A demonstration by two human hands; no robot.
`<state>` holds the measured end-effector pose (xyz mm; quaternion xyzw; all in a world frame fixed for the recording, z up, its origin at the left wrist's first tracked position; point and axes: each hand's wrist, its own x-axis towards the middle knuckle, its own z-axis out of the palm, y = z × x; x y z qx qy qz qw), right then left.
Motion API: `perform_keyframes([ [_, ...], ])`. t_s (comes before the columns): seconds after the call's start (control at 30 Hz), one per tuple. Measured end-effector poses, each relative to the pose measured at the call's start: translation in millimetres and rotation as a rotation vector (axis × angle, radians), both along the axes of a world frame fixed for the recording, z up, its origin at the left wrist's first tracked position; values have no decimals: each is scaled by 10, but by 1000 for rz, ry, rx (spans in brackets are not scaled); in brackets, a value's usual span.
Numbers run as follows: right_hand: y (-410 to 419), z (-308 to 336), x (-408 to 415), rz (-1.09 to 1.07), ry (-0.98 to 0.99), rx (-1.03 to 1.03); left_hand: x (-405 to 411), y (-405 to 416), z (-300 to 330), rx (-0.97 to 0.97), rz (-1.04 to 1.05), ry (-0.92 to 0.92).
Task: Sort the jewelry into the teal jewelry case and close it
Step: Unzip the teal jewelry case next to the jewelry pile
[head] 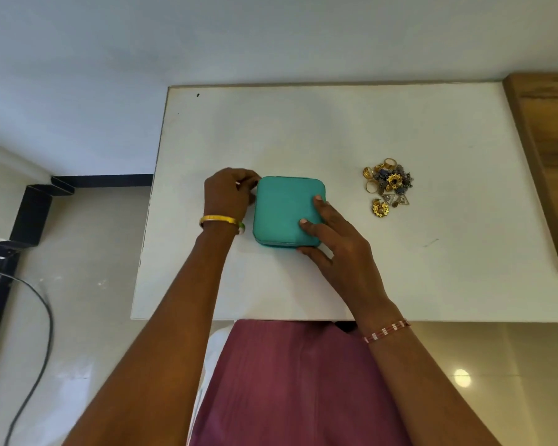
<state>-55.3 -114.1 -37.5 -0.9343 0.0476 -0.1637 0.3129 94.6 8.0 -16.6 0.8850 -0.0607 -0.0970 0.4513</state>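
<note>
So the teal jewelry case (pixel 285 212) is sitting shut, flat on the white surface (pixel 335 130), roughly in the middle and toward the near edge. The person's got both hands on it. The right hand (pixel 339 243) lies spread over the case's right side, fingers pretty much straight, two fingertips pressing on the lid and the thumb against the near edge, so it's open and just holding the thing down. The left hand (pixel 227 194) is at the far left corner of the case with its fingers curled in tight, pinching something small right at the case's edge; can't make out what, might be a zipper pull but it's too tiny to say.

The jewelry (pixel 388 185) is all in a little heap off to the right of the case, well apart from it: gold rings, some flower-shaped pieces, a couple of triangular earrings.

There's a gold bangle (pixel 218 219) on the left wrist and a red-and-white beaded bracelet (pixel 388 329) on the right.
</note>
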Motion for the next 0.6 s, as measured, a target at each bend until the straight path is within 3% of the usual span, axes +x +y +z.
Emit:
perform_keyframes([
  [0.23,24,16,-7,-22,-8,39,-62,4,-120,-14,25,-23],
  [0.37,22,42,-20,-33,27,88,-250,89,-138,-173,135,51],
  [0.5,-2,115,-26,-24,44,66,-537,157,-165,-351,111,114],
  [0.6,-45,203,-7,-29,18,69,-679,187,-209,-307,54,51],
])
